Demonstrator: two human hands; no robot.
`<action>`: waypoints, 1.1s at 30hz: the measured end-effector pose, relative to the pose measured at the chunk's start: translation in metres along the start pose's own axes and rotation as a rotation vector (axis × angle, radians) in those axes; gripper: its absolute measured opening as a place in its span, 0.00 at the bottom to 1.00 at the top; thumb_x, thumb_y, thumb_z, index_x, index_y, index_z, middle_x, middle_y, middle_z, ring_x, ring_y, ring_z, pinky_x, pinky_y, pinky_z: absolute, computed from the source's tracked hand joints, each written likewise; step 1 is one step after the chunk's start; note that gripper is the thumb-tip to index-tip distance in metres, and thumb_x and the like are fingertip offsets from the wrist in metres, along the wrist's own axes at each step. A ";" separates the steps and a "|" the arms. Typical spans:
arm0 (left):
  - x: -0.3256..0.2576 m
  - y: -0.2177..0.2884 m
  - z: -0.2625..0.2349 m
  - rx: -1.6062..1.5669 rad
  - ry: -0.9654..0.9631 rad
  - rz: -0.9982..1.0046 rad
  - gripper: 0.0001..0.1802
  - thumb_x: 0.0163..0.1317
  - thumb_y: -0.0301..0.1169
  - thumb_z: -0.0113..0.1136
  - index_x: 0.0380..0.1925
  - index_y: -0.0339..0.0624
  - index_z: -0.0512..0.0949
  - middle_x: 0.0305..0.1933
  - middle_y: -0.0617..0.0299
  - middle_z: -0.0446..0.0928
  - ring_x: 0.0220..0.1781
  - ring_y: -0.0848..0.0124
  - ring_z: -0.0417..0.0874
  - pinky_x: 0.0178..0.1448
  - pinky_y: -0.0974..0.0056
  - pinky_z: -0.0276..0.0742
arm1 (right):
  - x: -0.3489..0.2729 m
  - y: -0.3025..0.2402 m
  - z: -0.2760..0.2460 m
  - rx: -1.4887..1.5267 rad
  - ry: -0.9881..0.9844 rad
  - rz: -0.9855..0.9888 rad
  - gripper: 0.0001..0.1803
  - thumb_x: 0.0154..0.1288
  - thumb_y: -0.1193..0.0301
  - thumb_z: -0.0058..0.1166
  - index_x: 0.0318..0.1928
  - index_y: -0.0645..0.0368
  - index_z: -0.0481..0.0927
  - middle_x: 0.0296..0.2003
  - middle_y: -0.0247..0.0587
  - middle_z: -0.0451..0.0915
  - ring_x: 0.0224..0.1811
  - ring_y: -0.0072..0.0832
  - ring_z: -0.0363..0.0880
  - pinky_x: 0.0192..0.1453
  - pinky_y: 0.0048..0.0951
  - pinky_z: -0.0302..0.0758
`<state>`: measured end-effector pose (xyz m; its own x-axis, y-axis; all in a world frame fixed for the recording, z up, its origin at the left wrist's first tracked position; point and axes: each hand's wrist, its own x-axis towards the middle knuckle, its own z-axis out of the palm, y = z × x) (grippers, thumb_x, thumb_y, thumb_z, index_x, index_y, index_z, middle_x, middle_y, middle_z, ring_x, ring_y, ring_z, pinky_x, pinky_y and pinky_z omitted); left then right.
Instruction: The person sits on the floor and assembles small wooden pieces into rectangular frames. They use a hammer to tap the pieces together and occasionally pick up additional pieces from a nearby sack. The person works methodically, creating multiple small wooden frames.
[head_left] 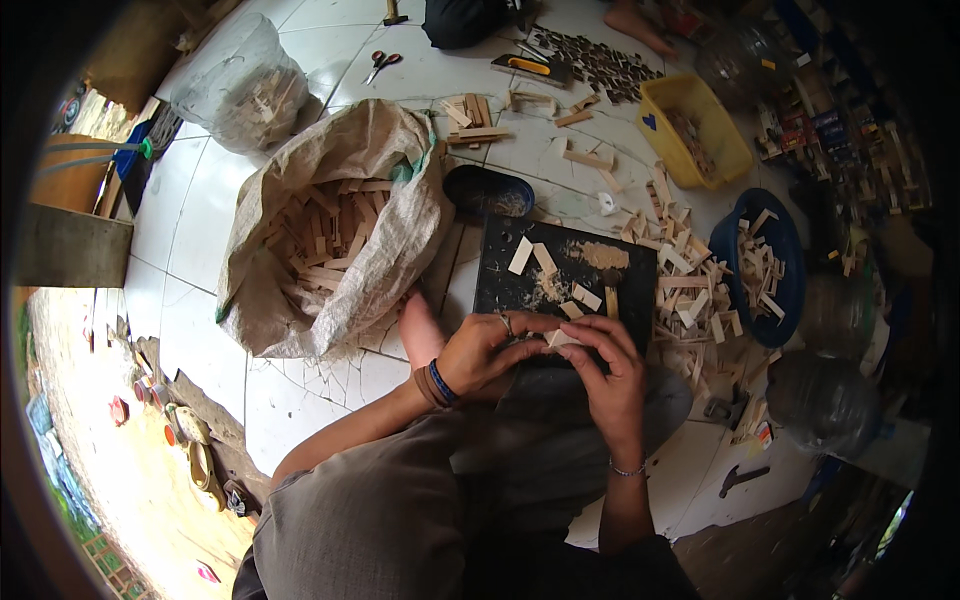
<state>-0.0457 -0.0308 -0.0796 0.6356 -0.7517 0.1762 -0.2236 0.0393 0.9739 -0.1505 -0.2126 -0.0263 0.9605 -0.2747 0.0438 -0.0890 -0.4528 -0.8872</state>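
Over the near edge of a black board [500, 290], my left hand [485, 350] and my right hand [612, 375] meet, fingers closed. Between their fingertips is a small pale wooden block [562, 340]; part of it is hidden by the fingers. Several loose wood pieces [520, 255] lie on the board, with sawdust [602, 255] and shavings around them. Right of the board spreads a heap of small pale wooden pieces [690, 290], some joined at an angle.
A woven sack [400, 215] of wood strips stands left, a clear plastic bag [235, 85] behind it. Rightward are a blue basin [733, 265] and yellow tub [700, 177]. A hammer [742, 480], scissors [381, 66] and dark oval tray [480, 187] rest on the tiles.
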 end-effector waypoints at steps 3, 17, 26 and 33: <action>-0.002 0.003 0.005 0.000 0.052 -0.025 0.16 0.68 0.25 0.64 0.56 0.37 0.81 0.56 0.49 0.85 0.57 0.51 0.87 0.59 0.56 0.83 | 0.001 0.000 -0.001 0.014 -0.031 0.033 0.14 0.66 0.80 0.65 0.52 0.63 0.87 0.51 0.40 0.81 0.52 0.27 0.83 0.56 0.27 0.80; -0.004 -0.011 0.004 0.115 0.086 0.283 0.12 0.64 0.23 0.66 0.48 0.40 0.84 0.56 0.52 0.84 0.53 0.52 0.88 0.56 0.55 0.86 | -0.002 0.006 0.006 0.335 0.176 0.234 0.21 0.72 0.75 0.63 0.63 0.62 0.78 0.51 0.38 0.81 0.54 0.25 0.80 0.57 0.28 0.78; -0.004 -0.011 0.013 0.186 0.133 0.299 0.16 0.63 0.24 0.69 0.51 0.38 0.80 0.52 0.52 0.85 0.51 0.53 0.89 0.53 0.56 0.86 | -0.017 0.020 0.019 0.561 0.075 0.531 0.12 0.77 0.66 0.60 0.51 0.61 0.83 0.40 0.28 0.84 0.37 0.12 0.75 0.41 0.18 0.71; -0.005 -0.008 0.015 0.119 0.163 0.188 0.21 0.64 0.26 0.71 0.54 0.38 0.73 0.51 0.51 0.86 0.52 0.54 0.89 0.54 0.57 0.86 | -0.013 0.017 0.015 0.550 0.074 0.553 0.12 0.75 0.65 0.62 0.48 0.61 0.85 0.37 0.27 0.84 0.35 0.12 0.73 0.41 0.18 0.70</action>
<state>-0.0580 -0.0373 -0.0904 0.6829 -0.6226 0.3821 -0.4279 0.0829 0.9000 -0.1605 -0.2037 -0.0492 0.7927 -0.4026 -0.4577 -0.3876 0.2467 -0.8882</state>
